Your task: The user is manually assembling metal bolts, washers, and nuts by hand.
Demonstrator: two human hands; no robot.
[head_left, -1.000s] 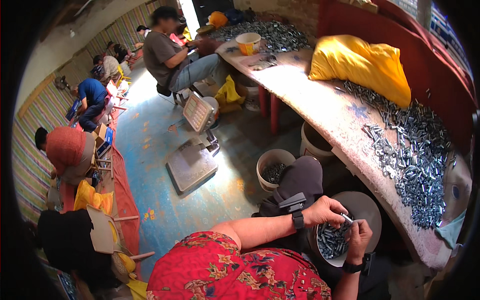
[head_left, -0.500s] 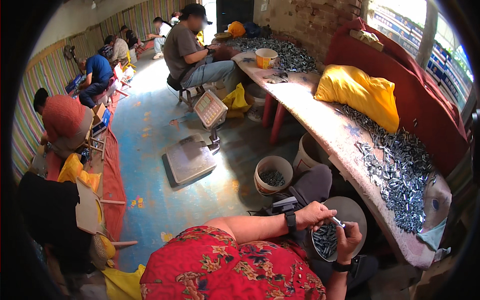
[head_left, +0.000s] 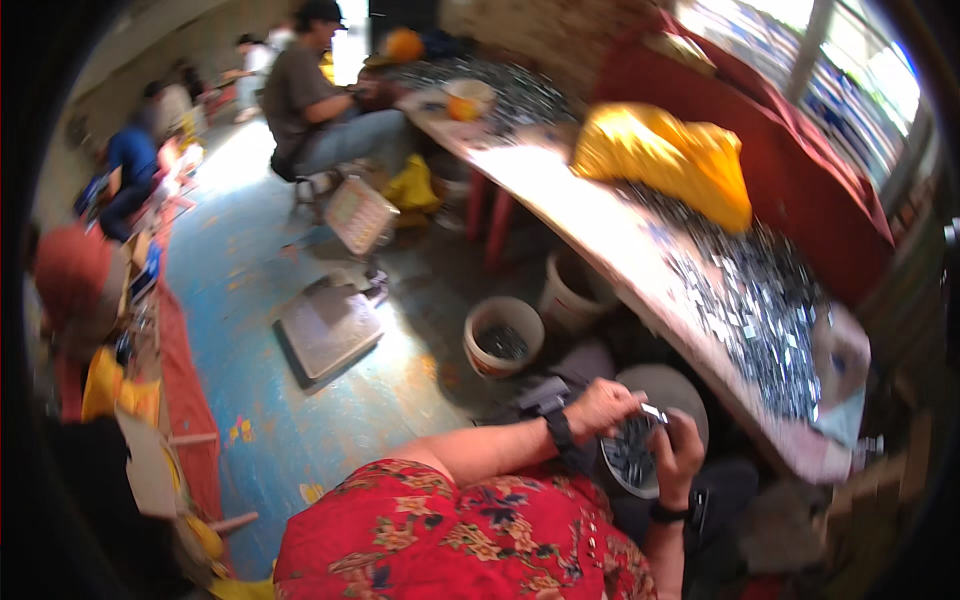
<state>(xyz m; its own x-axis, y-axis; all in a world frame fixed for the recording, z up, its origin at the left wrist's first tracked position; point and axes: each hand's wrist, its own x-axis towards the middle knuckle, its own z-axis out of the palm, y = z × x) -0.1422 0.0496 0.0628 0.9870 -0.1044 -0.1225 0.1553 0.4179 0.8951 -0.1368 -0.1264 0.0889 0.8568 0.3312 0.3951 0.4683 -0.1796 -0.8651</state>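
Over the bucket at my lap, my left hand (head_left: 603, 407) and my right hand (head_left: 680, 452) meet at a small shiny metal sleeve (head_left: 652, 412). Fingers of both hands are pinched at its opposite ends; blur hides its exact shape. The pale bucket (head_left: 668, 385) stands below and partly behind my hands. Inside it lies a heap of dark metal pieces (head_left: 628, 462), partly covered by my right hand. Dark bands circle both my wrists.
To the right runs a long table (head_left: 600, 235) with heaped metal pieces (head_left: 770, 340) and a yellow sack (head_left: 665, 160). A white bucket (head_left: 478, 350) and a platform scale (head_left: 330, 330) stand on the floor. A co-worker (head_left: 310, 100) sits at the table's far end; others sit along the left.
The whole view has shifted and blurred, with the surroundings sliding left. My hands stay together on the small sleeve above the bucket.
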